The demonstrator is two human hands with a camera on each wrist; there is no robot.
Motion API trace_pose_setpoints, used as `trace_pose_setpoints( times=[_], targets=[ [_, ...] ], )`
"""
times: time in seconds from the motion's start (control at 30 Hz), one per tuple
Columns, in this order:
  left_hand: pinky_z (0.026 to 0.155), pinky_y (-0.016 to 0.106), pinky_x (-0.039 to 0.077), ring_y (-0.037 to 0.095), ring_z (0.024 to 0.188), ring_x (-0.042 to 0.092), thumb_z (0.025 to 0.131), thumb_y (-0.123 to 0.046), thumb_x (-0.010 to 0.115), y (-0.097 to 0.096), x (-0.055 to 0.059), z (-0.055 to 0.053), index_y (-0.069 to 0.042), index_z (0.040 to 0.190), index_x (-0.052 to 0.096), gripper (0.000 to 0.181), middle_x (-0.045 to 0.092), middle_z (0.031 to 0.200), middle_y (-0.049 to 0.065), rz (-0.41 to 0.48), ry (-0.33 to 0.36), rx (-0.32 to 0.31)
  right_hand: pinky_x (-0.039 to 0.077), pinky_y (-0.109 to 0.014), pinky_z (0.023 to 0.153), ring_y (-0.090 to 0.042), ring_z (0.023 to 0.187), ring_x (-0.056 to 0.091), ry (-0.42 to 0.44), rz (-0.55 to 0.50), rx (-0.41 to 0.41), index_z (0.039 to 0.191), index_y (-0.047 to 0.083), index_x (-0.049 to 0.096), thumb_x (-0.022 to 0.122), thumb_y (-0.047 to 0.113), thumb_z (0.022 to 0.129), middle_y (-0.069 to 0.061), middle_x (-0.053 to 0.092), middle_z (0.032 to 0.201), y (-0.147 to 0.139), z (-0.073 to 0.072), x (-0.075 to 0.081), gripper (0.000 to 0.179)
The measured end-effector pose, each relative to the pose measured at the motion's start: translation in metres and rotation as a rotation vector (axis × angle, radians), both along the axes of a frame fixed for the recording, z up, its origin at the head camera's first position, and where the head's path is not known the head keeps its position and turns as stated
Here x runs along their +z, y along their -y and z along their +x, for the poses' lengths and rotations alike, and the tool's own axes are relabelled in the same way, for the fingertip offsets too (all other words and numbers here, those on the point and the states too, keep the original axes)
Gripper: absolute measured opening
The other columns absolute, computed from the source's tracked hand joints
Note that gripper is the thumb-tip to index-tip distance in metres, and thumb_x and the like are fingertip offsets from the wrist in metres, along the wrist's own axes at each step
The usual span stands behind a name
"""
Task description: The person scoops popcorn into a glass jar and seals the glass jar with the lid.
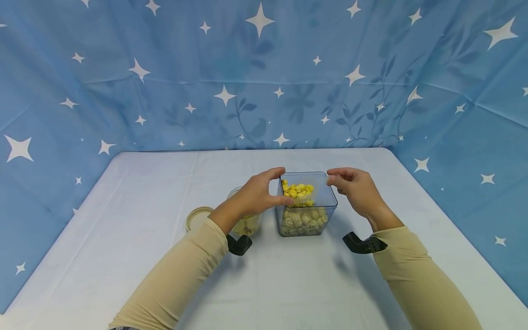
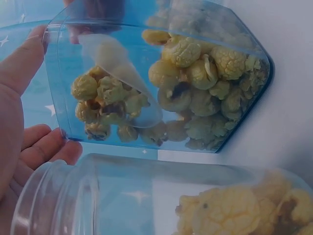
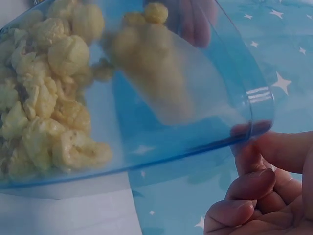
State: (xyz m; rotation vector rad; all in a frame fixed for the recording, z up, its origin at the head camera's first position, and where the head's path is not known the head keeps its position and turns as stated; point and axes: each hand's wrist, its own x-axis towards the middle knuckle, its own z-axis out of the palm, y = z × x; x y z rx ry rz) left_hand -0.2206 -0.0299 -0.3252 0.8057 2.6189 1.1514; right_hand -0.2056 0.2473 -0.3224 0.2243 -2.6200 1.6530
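A clear bluish plastic container [image 1: 303,231] stands on the table, part filled with yellow popcorn [image 1: 304,222]. My left hand [image 1: 261,191] holds its left side at the top, thumb on the near rim and fingers at the far left corner. Inside the container, a translucent scoop [image 3: 168,100] carries some popcorn [image 2: 110,93] above the rest. At the right rim, my right hand [image 1: 354,187] pinches the scoop's end between thumb and forefinger, its other fingers curled. Left of the container, partly behind my left hand, is a clear jar [image 2: 127,191] with popcorn low inside.
A gold-rimmed round lid [image 1: 191,219] lies left of the jar, partly hidden by my left forearm. White cloth covers the table [image 1: 140,206]. A blue curtain [image 1: 255,68] with white stars hangs behind and at the sides.
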Motion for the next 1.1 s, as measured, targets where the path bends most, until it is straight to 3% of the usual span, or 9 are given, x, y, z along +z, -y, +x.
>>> trace_pose_setpoints(
  times=[0.2, 0.5, 0.83, 1.1],
  targets=[
    [0.114, 0.045, 0.033, 0.022, 0.144, 0.035, 0.089, -0.041, 0.078, -0.001, -0.001, 0.000, -0.013, 0.157, 0.034, 0.086, 0.038, 0.157, 0.004, 0.000, 0.005, 0.007, 0.050, -0.023, 0.080, -0.011, 0.097, 0.059, 0.010, -0.044, -0.005, 0.131, -0.012, 0.057, 0.059, 0.020, 0.103, 0.010, 0.068, 0.091, 0.000, 0.000, -0.001, 0.042],
    [0.114, 0.045, 0.033, 0.022, 0.144, 0.036, 0.088, -0.042, 0.078, 0.000, -0.001, 0.000, -0.014, 0.157, 0.033, 0.088, 0.038, 0.158, 0.003, -0.001, 0.001, 0.005, 0.045, -0.023, 0.074, -0.014, 0.081, 0.047, 0.029, -0.201, -0.004, 0.130, -0.013, 0.053, 0.056, 0.014, 0.104, 0.009, 0.065, 0.092, -0.009, 0.000, -0.004, 0.038],
    [0.113, 0.046, 0.034, 0.022, 0.143, 0.037, 0.088, -0.043, 0.077, 0.000, -0.001, 0.000, -0.015, 0.157, 0.034, 0.087, 0.039, 0.157, 0.003, 0.001, 0.003, 0.007, 0.044, -0.022, 0.071, -0.013, 0.079, 0.046, 0.040, -0.376, 0.007, 0.113, 0.009, 0.064, 0.056, 0.011, 0.104, 0.006, 0.065, 0.091, -0.019, 0.002, 0.001, 0.013],
    [0.113, 0.047, 0.035, 0.022, 0.143, 0.037, 0.088, -0.043, 0.077, 0.000, -0.001, 0.000, -0.015, 0.157, 0.033, 0.087, 0.039, 0.157, 0.003, 0.002, 0.006, 0.005, 0.044, -0.022, 0.069, -0.013, 0.077, 0.049, 0.027, -0.470, 0.025, 0.101, 0.018, 0.071, 0.058, 0.009, 0.102, 0.004, 0.066, 0.089, -0.021, 0.002, 0.003, 0.017]
  ],
)
